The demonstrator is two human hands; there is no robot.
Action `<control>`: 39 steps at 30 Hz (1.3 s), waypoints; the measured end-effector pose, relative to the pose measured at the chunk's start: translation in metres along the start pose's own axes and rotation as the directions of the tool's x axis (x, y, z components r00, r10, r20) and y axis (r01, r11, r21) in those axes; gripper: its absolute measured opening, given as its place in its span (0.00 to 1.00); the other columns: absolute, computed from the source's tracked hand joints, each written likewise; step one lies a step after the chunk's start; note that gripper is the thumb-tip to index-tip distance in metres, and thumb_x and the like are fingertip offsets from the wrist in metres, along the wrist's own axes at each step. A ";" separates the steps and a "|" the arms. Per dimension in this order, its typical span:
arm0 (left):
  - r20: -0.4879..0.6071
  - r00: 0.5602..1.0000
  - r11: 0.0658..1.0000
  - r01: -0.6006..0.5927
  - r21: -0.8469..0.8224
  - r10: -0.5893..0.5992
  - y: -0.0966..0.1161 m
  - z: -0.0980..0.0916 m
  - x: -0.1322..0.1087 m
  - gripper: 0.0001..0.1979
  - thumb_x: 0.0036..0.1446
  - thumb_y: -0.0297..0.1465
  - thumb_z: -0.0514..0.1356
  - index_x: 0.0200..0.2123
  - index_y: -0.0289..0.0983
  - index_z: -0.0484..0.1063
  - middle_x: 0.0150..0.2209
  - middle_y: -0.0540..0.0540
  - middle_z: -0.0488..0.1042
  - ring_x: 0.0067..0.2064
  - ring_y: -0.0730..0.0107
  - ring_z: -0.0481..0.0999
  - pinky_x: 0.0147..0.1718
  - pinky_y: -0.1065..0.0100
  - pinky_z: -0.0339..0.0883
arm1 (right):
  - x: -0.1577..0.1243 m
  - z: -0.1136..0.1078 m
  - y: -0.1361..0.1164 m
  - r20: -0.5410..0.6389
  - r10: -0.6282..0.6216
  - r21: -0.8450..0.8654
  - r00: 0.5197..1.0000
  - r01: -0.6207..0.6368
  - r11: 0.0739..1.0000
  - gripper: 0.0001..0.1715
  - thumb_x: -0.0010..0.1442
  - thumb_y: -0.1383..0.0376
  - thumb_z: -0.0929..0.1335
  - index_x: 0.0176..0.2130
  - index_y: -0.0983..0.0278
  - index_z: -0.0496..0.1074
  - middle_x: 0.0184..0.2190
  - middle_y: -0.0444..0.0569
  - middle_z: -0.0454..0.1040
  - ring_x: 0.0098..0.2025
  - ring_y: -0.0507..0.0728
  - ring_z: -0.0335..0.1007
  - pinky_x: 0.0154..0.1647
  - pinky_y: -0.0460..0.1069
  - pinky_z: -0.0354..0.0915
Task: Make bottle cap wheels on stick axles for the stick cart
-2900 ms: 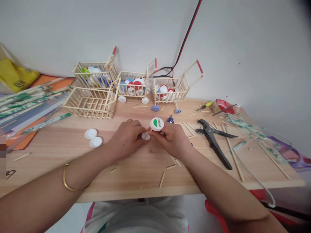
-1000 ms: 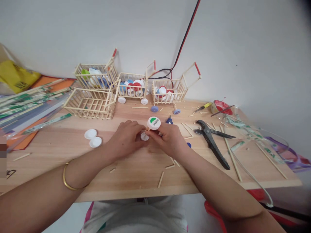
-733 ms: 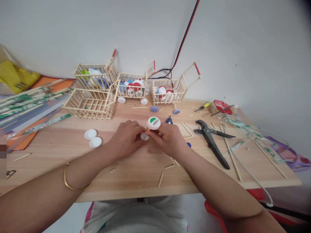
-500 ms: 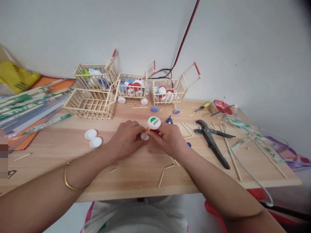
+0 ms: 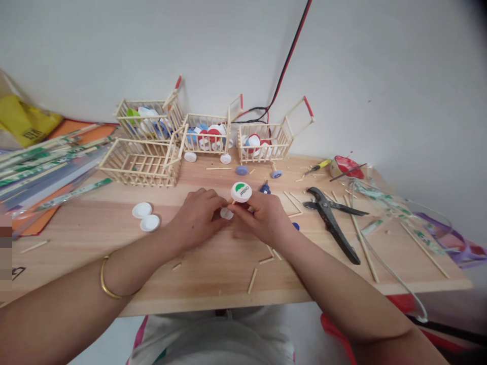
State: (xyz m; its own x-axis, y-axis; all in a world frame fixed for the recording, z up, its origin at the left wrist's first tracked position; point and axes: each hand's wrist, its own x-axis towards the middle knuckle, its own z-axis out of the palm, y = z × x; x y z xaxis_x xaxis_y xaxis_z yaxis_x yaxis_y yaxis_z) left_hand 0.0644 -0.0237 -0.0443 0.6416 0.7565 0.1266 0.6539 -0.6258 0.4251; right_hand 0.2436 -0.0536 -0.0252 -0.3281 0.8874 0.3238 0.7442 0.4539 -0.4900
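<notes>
My left hand (image 5: 200, 218) and my right hand (image 5: 262, 213) meet over the middle of the table, fingers pinched together. Between them shows the end of a thin wooden stick (image 5: 231, 202). A white bottle cap (image 5: 241, 191) with green print rests at its upper side, by my right fingertips. Just below, between the thumbs, a second whitish cap (image 5: 227, 213) is partly covered by my fingers. How the stick and caps join is hidden. Behind my right hand stands a small blue-topped glue bottle (image 5: 265, 188), mostly covered.
Stick-built toy carts (image 5: 205, 134) holding bottle caps line the wall, beside an uncapped stick basket (image 5: 140, 162). Two white caps (image 5: 149, 222) lie left. Black pliers (image 5: 333, 223), a yellow cutter (image 5: 319, 166), cut sticks (image 5: 252, 281) and a white cable (image 5: 395, 284) lie rightward. Wrapped sticks (image 5: 57, 152) pile up at left.
</notes>
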 end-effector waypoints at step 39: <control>0.017 1.000 1.000 0.001 0.006 -0.001 -0.001 0.001 0.000 0.09 0.56 0.37 0.59 0.35 0.38 0.73 0.34 0.45 0.72 0.39 0.62 0.68 0.36 0.63 0.57 | -0.002 0.000 0.006 0.060 -0.080 0.052 0.995 0.077 0.996 0.06 0.61 0.66 0.65 0.33 0.64 0.72 0.27 0.46 0.75 0.29 0.52 0.69 0.29 0.44 0.58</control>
State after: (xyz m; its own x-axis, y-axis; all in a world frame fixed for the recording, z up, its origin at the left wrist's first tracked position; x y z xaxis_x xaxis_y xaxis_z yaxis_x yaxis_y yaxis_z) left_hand 0.0642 -0.0232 -0.0457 0.6476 0.7539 0.1106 0.6570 -0.6261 0.4201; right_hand 0.2488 -0.0523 -0.0288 -0.4207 0.8514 0.3133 0.6854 0.5246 -0.5050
